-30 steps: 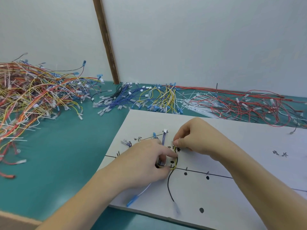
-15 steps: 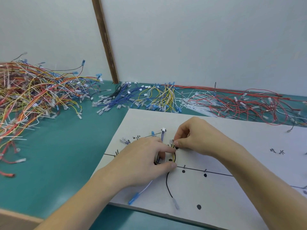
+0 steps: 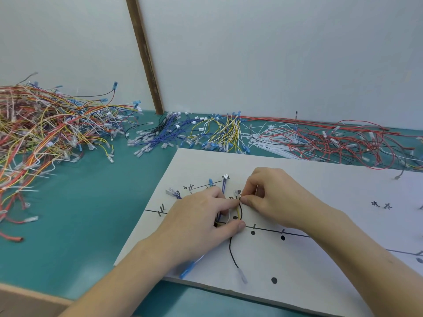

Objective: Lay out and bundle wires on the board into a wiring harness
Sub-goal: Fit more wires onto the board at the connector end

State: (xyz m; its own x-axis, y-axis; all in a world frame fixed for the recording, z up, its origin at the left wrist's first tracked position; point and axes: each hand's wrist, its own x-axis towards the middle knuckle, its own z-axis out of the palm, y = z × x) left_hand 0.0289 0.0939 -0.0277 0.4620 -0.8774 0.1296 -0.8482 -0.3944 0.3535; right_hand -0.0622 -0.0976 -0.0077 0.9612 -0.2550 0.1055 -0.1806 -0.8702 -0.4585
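Observation:
A white board (image 3: 320,184) with drawn black lines, dots and small pins lies on the teal table. My left hand (image 3: 201,223) rests on the board's left part, with thumb and forefinger pinching a small bunch of wires (image 3: 239,213), yellow, black, white and purple. My right hand (image 3: 270,197) pinches the upper end of the yellow and black wires beside a clear connector (image 3: 236,192). A black wire (image 3: 232,252) trails down the board to a clear terminal. A purple wire with a white connector (image 3: 225,177) points away from me.
A big tangle of mixed wires (image 3: 41,133) fills the table's left. Blue wires (image 3: 160,136), yellow wires (image 3: 224,133), white cable ties (image 3: 270,140) and red wires (image 3: 343,143) lie along the wall. A blue terminal (image 3: 186,269) sticks out under my left wrist.
Both hands stay at the same spot on the board. My right fingertips have shifted slightly along the wire end; the left pinch holds.

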